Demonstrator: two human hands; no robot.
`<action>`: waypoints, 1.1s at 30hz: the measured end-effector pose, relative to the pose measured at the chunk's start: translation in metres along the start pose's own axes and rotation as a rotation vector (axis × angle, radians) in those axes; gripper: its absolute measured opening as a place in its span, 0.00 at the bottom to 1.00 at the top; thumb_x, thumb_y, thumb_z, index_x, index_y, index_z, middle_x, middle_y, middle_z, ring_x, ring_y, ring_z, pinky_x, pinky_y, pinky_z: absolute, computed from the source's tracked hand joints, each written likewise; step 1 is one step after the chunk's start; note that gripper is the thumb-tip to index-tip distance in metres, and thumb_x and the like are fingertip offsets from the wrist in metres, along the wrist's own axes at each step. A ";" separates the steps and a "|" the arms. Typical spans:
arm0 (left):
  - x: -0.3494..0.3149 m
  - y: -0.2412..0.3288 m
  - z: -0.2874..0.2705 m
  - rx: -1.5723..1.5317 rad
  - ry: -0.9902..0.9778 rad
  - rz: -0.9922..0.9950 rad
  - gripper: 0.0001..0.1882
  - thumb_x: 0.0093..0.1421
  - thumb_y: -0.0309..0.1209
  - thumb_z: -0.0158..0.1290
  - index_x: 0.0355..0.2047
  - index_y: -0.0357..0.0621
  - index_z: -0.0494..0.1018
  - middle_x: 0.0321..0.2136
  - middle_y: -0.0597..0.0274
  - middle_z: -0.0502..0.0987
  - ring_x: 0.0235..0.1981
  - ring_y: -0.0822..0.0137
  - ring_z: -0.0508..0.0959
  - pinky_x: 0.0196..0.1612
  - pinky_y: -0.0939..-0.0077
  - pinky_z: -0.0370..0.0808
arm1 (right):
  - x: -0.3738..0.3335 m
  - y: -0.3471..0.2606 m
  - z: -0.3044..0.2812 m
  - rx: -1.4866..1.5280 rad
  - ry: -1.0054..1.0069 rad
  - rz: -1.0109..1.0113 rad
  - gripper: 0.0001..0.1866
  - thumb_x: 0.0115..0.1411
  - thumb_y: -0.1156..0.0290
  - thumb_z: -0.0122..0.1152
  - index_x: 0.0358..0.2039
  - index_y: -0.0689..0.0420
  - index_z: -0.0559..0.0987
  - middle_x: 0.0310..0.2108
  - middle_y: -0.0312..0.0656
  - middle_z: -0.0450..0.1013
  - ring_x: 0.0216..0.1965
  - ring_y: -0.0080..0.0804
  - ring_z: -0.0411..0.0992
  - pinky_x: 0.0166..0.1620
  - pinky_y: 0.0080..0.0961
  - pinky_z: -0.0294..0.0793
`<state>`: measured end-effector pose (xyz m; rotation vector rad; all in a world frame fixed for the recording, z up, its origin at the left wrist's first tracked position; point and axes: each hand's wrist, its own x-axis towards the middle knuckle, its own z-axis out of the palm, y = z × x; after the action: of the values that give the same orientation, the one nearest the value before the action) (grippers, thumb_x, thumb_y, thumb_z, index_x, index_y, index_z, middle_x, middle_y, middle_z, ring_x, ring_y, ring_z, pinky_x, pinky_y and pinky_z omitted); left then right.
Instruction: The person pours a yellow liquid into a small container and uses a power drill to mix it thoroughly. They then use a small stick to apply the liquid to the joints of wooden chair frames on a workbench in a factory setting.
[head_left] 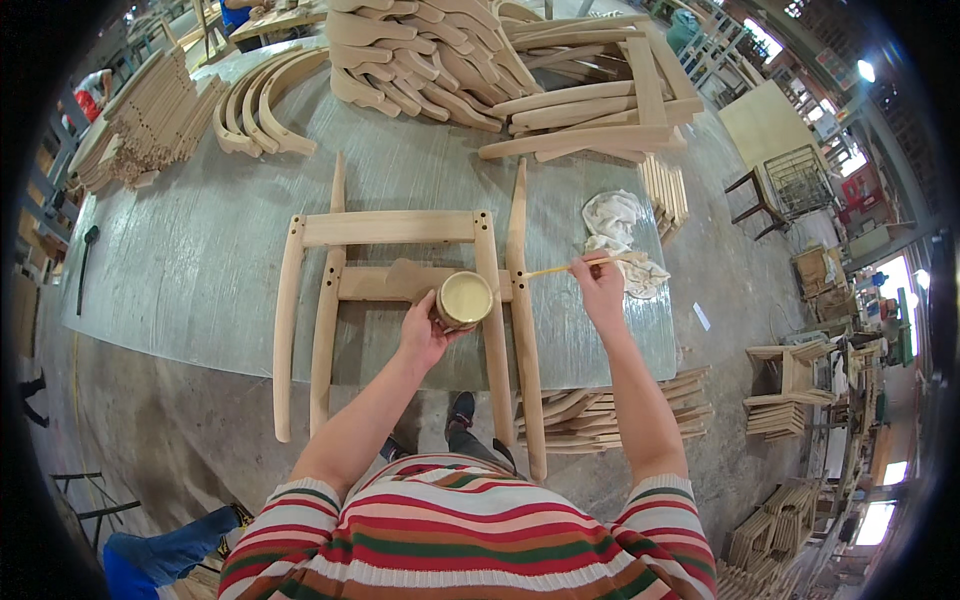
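Observation:
My left hand (427,328) is closed around a small round pot (466,299) of pale yellowish liquid, held above the wooden frames. Between the fingers of my right hand (600,278) is a thin yellow stick (550,269), perhaps a slim brush. Its tip meets the right leg of one frame near dark drilled holes (521,278). Two pale wooden chair frames (388,228) lie overlapping on the table, their legs sticking out over the near edge. The pot hides part of a crosspiece.
Crumpled white rags (612,220) lie right of my right hand on the table (200,270). Curved wooden parts (425,60) are heaped at the back, with slats (150,115) at far left. More wooden pieces (620,410) sit below the near edge. A person in blue (170,545) is at lower left.

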<state>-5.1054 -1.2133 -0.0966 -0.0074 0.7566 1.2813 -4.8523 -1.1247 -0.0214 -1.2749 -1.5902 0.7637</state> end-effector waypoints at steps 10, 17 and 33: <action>-0.018 0.001 -0.031 0.000 0.003 0.001 0.21 0.64 0.41 0.33 0.49 0.39 0.63 0.46 0.48 0.69 0.47 0.49 0.71 0.47 0.47 0.71 | 0.003 -0.004 0.025 -0.344 -0.154 -0.096 0.10 0.52 0.66 0.58 0.26 0.60 0.72 0.21 0.43 0.71 0.24 0.34 0.71 0.28 0.28 0.68; -0.022 0.000 -0.034 -0.055 -0.040 -0.015 0.20 0.64 0.39 0.35 0.47 0.36 0.62 0.43 0.49 0.70 0.43 0.49 0.73 0.43 0.47 0.74 | 0.004 0.002 0.033 -0.425 -0.214 -0.194 0.09 0.51 0.68 0.59 0.26 0.60 0.72 0.22 0.44 0.71 0.24 0.36 0.71 0.29 0.29 0.70; -0.038 -0.004 -0.035 -0.024 0.007 -0.020 0.19 0.64 0.39 0.35 0.48 0.37 0.62 0.45 0.50 0.69 0.44 0.50 0.73 0.44 0.47 0.72 | 0.023 0.010 0.048 -0.383 -0.213 -0.273 0.09 0.51 0.68 0.58 0.24 0.61 0.72 0.20 0.44 0.70 0.22 0.37 0.69 0.26 0.30 0.66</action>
<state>-5.1227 -1.2606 -0.1053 -0.0391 0.7450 1.2717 -4.8932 -1.0963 -0.0422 -1.2307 -2.1082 0.4458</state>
